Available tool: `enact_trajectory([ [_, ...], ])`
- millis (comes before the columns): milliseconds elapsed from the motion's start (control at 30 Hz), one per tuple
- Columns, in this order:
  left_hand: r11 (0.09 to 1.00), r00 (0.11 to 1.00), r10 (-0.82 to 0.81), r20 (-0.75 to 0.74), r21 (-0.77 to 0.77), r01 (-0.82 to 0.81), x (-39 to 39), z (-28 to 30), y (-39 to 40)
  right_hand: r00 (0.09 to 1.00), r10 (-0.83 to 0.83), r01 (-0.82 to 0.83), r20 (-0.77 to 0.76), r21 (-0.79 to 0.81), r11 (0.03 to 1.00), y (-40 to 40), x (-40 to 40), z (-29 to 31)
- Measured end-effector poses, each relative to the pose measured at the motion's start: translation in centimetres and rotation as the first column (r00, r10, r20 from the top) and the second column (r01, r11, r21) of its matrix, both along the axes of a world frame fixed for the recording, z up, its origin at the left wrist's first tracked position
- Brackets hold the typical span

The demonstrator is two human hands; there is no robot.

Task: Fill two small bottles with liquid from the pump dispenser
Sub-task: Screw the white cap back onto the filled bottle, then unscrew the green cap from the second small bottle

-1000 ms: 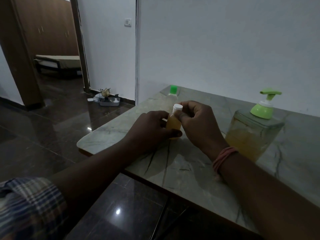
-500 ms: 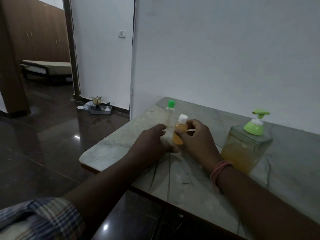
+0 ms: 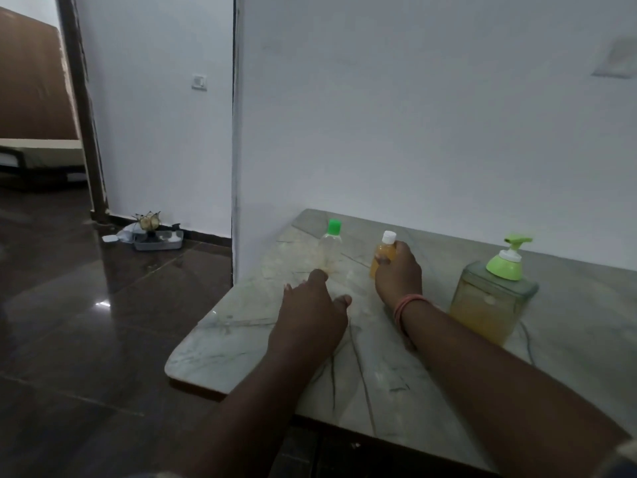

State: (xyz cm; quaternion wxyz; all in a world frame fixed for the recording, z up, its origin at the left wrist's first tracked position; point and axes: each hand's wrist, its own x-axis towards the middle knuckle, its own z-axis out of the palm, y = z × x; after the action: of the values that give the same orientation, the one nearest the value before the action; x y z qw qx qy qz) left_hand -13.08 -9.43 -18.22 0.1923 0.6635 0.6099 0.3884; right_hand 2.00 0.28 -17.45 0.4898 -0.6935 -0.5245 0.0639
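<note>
My right hand grips a small white-capped bottle full of orange liquid, standing upright on the marble table. Left of it stands a clear small bottle with a green cap, which looks almost empty. My left hand lies on the table with fingers apart, its fingertips just short of the green-capped bottle and holding nothing. The square pump dispenser, green pump head on top and half full of yellow-orange liquid, stands to the right of my right wrist.
The table's back edge meets a white wall. Its left edge drops to a dark glossy floor. A small grey tray with objects sits on the floor by the wall, near a doorway at far left.
My left hand has let go of the white-capped bottle and moved left toward the green-capped one. My right hand shifted from the cap to the bottle's body. The camera has tilted up.
</note>
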Motion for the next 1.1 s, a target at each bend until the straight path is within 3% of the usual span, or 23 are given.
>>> enact_trajectory([
  [100,1.000,1.000,0.006,0.026,-0.026,-0.006,-0.3,0.2,0.1,0.997,-0.077,0.077,-0.013,0.028,0.997,-0.4,-1.3,0.0],
  [167,1.000,0.999,0.012,0.045,-0.006,-0.012,-0.4,0.2,0.4,0.971,-0.192,0.164,0.141,0.187,0.969,-1.2,-2.8,0.6],
  [233,1.000,0.999,0.021,0.031,0.011,-0.021,-0.6,-0.1,0.6,0.934,-0.119,-0.004,0.338,0.342,0.940,-1.6,-4.6,1.1],
  [300,1.000,1.000,0.023,0.003,0.001,-0.023,-0.5,-0.1,0.7,0.906,0.105,-0.218,0.409,0.242,0.945,-1.0,-6.3,2.0],
  [433,1.000,0.999,0.009,-0.031,-0.025,-0.009,-0.6,0.2,0.7,0.891,0.256,-0.249,0.375,-0.069,0.966,1.1,-8.2,3.8],
  [567,1.000,0.998,0.004,0.068,-0.013,-0.003,-0.8,0.0,0.6,0.859,0.236,-0.286,0.454,0.043,0.957,0.5,-8.4,4.1],
  [700,0.994,0.987,-0.019,0.162,0.109,0.001,-0.8,-0.5,0.5,0.857,0.278,-0.369,0.434,0.138,0.919,-3.8,-7.5,5.2],
  [867,0.957,0.974,-0.122,0.193,0.284,0.064,-0.5,0.0,-0.1,0.866,0.334,-0.392,0.371,0.093,0.915,-9.2,-5.1,6.2],
  [1000,0.891,0.923,-0.358,0.141,0.347,0.293,-0.8,0.4,-0.6,0.839,0.502,-0.524,0.211,0.068,0.849,-11.3,-3.1,7.1],
  [1100,0.826,0.799,-0.546,0.251,0.321,0.464,-0.5,1.1,-2.0,0.761,0.625,-0.642,0.173,0.060,0.764,-12.5,-1.6,7.2],
])
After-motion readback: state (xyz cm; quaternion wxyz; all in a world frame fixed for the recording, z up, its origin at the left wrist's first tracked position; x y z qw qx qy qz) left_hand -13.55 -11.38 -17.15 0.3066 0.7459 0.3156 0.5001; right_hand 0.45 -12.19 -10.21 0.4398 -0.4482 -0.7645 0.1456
